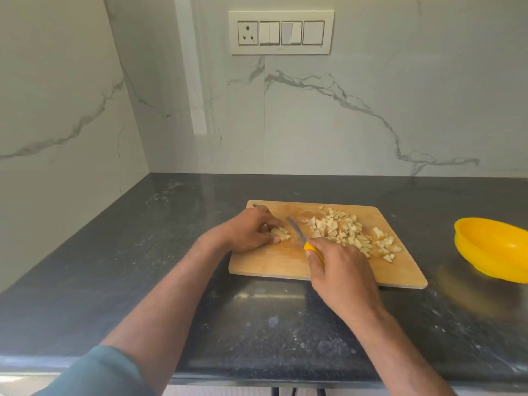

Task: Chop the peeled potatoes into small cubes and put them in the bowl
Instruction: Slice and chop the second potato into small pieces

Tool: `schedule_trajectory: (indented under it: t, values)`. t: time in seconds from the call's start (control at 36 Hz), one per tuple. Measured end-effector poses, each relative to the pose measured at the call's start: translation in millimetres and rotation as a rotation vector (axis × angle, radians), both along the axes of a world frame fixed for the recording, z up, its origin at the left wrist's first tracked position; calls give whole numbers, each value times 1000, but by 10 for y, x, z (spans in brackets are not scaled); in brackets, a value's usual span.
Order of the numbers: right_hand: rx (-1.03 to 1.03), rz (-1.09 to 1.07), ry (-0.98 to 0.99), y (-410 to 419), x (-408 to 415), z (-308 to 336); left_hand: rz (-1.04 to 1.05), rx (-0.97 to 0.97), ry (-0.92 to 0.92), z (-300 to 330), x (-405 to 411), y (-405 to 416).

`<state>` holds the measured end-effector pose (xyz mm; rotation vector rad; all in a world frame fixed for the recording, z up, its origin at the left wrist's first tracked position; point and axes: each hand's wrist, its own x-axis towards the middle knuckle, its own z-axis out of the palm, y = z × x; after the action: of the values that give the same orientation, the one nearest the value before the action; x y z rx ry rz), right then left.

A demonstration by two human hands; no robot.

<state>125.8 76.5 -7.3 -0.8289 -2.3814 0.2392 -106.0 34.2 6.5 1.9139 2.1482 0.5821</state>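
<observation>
A wooden cutting board [274,261] lies on the dark counter. My left hand [251,231] grips a pale piece of peeled potato [281,234] at the board's left side. My right hand [340,274] holds a knife by its yellow handle [311,248]; the blade [297,230] points away from me, just right of the held piece. A pile of small potato cubes [351,232] covers the board's right half. The yellow bowl [494,247] stands off the board at the far right, and I see nothing in it.
The dark stone counter [171,267] meets marble walls behind and at the left corner. A switch panel [281,32] is mounted on the back wall. The counter's front edge runs close to me at the bottom.
</observation>
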Motion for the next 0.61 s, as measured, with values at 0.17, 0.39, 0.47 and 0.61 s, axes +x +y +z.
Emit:
schedule_trajectory:
  t: [0.17,0.39,0.47,0.61]
  values:
    - [34,-37,-15,-27,-16,-8,69,63,51,-10,60,42]
    - [71,-116,-62,-56,0,-14,292,166,32,-101,294,133]
    - [58,-130,-81,-78,2,-10,372,174,78,-109,383,182]
    - [77,-110,-89,-106,-14,8,424,150,14,-96,358,183]
